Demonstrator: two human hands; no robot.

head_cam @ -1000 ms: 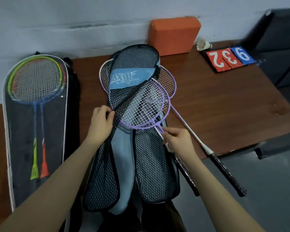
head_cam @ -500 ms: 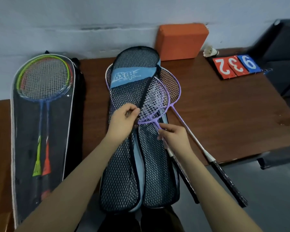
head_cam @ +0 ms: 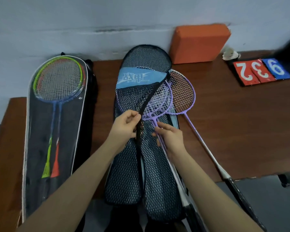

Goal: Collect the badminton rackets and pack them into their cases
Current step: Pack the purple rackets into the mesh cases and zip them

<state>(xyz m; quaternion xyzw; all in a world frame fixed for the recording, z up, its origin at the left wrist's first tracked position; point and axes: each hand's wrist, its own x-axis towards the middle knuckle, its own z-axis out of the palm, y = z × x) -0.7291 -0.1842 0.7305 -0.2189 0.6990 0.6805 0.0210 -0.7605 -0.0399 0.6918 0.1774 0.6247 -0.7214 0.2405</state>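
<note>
- Since half a second ago the purple racket head has slid further under the flap of the mesh case [head_cam: 129, 164], and more of the strings are covered.
- The left hand [head_cam: 124, 127] pinches the flap's black edge trim and holds it lifted; the right hand [head_cam: 170, 136] pinches the shaft of the purple racket [head_cam: 155, 104] just below the head (thumb hidden, so how firm the pinch is I cannot tell).
- Risk: the frame could snag on the netting at frame centre if it is pushed in at an angle.
- Risk: the trim could slip from so light a pinch, and the flap would drop.
- A second purple racket [head_cam: 182, 92] lies right of centre outside the case, its handle past the table [head_cam: 241, 131] edge; a nudge could tip it off.
- At the left of the frame, the clear case [head_cam: 40, 131] already holds two rackets.
</note>
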